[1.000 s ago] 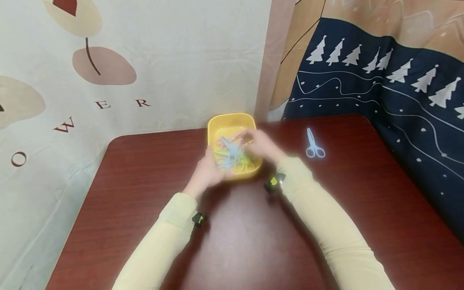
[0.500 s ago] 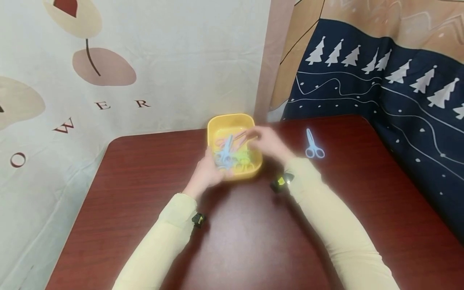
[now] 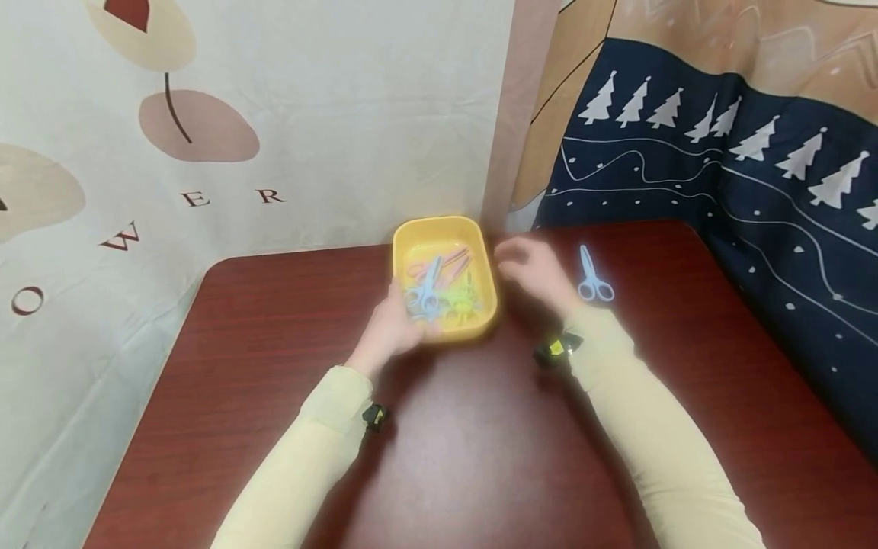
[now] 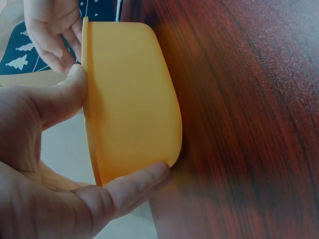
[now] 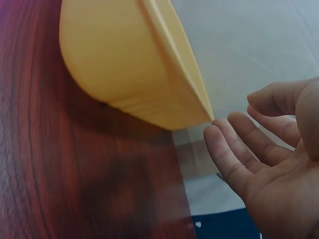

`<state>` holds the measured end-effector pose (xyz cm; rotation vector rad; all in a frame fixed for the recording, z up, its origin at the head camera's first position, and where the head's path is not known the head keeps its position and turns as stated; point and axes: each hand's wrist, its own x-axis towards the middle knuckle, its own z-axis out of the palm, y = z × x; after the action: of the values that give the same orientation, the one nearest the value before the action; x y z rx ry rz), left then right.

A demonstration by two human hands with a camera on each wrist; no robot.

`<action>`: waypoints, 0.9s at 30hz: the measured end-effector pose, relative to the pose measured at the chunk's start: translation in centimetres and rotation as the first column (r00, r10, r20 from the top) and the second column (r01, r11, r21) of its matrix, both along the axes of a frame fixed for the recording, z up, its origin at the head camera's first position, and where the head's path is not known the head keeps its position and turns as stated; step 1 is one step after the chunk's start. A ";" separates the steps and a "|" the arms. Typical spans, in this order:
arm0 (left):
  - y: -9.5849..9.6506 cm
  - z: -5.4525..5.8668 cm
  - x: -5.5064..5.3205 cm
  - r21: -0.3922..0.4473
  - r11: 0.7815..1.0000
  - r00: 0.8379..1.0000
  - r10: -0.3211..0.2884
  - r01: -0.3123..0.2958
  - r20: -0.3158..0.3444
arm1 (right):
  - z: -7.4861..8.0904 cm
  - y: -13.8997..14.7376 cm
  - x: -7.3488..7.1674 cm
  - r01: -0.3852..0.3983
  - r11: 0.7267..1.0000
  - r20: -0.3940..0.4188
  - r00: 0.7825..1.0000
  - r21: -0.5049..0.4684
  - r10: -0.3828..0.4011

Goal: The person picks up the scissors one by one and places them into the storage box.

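A yellow plastic bin [image 3: 488, 282] stands at the back of the table, with pink, blue and green-yellow scissors inside. My left hand [image 3: 392, 320] holds its near left corner; in the left wrist view, the thumb [image 4: 70, 92] presses by the rim and the fingers [image 4: 142, 184] lie along the wall. Just right of the bin hovers my right hand [image 3: 535, 267], holding nothing. The right wrist view shows its fingers [image 5: 224, 154] loosely extended near the rim. One pair of blue scissors [image 3: 591, 278] lies on the table further right, blades pointing away.
The dark red wooden table [image 3: 439, 457] ends at a pale printed cloth [image 3: 343, 152] close behind the bin. A navy cloth with white trees [image 3: 686, 152] hangs along the right side.
My right hand has pulled back out of the bin and moved right, past its rim. The scissors inside now lie uncovered. My left hand stays at the same corner.
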<state>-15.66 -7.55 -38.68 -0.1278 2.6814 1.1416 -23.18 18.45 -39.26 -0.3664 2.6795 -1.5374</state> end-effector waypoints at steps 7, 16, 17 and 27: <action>-0.1 -0.3 -0.1 -0.002 1.000 1.000 0.006 -0.006 -0.008 | -0.6 1.5 0.1 0.059 0.998 0.011 0.998 0.000 -0.059; 0.0 -0.6 -0.1 -0.003 1.000 1.000 0.004 -0.004 -0.017 | -1.3 3.1 0.4 0.123 0.992 -0.069 0.990 -0.019 -0.124; 0.0 -0.6 -0.1 -0.003 1.000 1.000 0.004 -0.004 -0.019 | -1.4 3.3 0.4 0.126 0.992 -0.075 0.989 -0.022 -0.127; -0.1 -0.5 0.1 0.018 1.000 1.000 0.002 -0.001 -0.030 | -2.0 4.6 0.5 0.182 0.982 -0.047 0.983 0.042 -0.180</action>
<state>-15.59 -7.65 -39.15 -0.1105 2.6970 1.1769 -22.69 23.00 -41.25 -0.1589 2.8464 -1.5233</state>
